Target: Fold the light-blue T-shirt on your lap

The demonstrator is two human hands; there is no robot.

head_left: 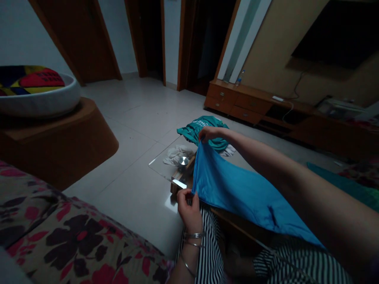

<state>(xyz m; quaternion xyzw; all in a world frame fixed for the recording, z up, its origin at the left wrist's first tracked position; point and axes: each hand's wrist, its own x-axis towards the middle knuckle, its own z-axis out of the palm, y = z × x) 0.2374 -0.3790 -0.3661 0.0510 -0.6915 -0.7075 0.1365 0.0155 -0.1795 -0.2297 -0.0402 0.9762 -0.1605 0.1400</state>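
Observation:
A smooth, shiny blue cloth (pixel 231 177) stretches over the glass-topped table and my lap, with a dark mark near its lower right part. My left hand (pixel 189 209), with bangles on the wrist, pinches the near left corner of this cloth. Farther away, my right hand (pixel 209 134) grips the far left corner, so the edge between the two hands is pulled taut. Just beyond my right hand lies a crumpled green garment (pixel 194 128) with white lettering. What the cloth is exactly, I cannot tell.
A glass tabletop (pixel 161 157) has a round metal fitting (pixel 183 161); whitish crumpled cloth (pixel 174 154) shows near it. At left are a floral sofa (pixel 79 236) and a brown stand (pixel 97 146) bearing a white bowl (pixel 44 104). A wooden TV cabinet (pixel 245 104) lines the wall.

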